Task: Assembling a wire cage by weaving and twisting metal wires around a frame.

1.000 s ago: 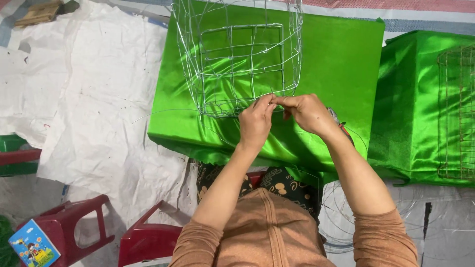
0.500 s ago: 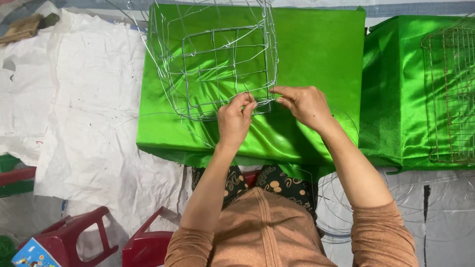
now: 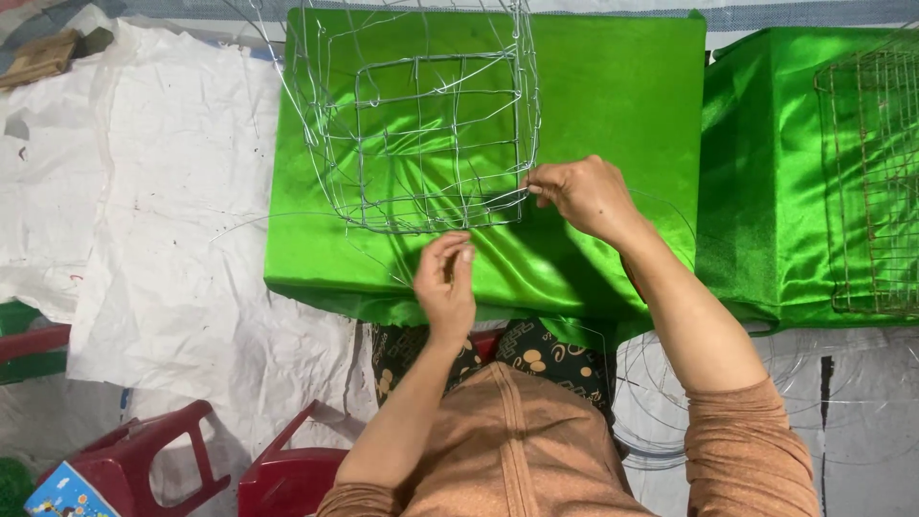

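Observation:
A wire cage frame (image 3: pixel 421 124) of thin silver wire stands on a box draped in shiny green cloth (image 3: pixel 622 86). My right hand (image 3: pixel 579 196) pinches a wire at the frame's lower right corner. My left hand (image 3: pixel 445 282) is below the frame's near edge, apart from it. Its fingertips are pressed together on a thin loose wire (image 3: pixel 378 258) that trails off to the left over the cloth.
A second green-draped box (image 3: pixel 766 191) at the right carries a rusty wire grid (image 3: pixel 871 182). Two red plastic stools (image 3: pixel 144 460) (image 3: pixel 287 469) stand at the lower left. White sheets (image 3: pixel 172 191) cover the floor. Wire coils (image 3: pixel 670 393) lie by my right side.
My left hand has come off the frame's near edge and drawn back toward me. My right hand has stayed at the frame's corner. The view has shifted a little.

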